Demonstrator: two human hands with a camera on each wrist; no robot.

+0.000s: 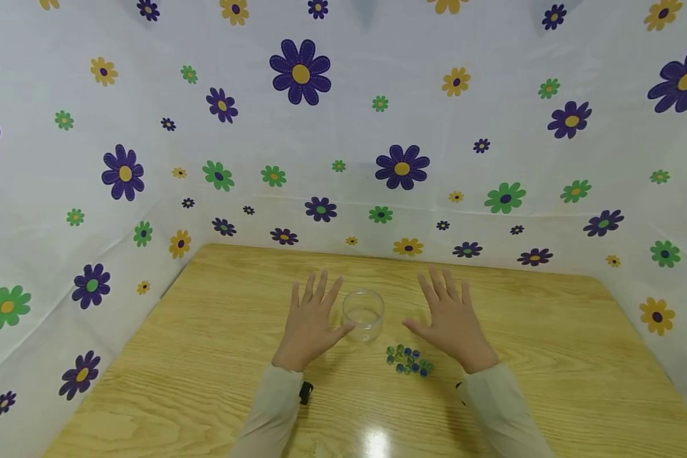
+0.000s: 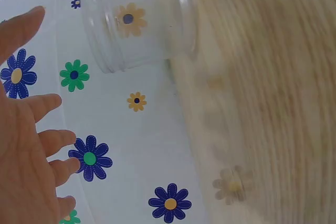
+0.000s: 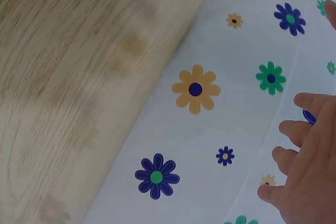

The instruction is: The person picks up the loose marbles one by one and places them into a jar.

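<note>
A clear round jar (image 1: 363,327) stands upright on the wooden table, and no lid shows on it. To its lower right lies a loose cluster of glass marbles (image 1: 410,360), green and blue. My left hand (image 1: 310,324) is just left of the jar with its fingers spread; its thumb overlaps the jar's edge in the head view, and whether it touches I cannot tell. On the other side my right hand (image 1: 451,323) also has spread fingers, above and right of the marbles, holding nothing. The left wrist view shows the jar (image 2: 142,24) beside the left thumb.
A wooden table (image 1: 206,369) spans the space in front of me. White cloth with purple, yellow and green flowers (image 1: 300,74) hangs behind it and along both sides. Light glares off the table's near edge.
</note>
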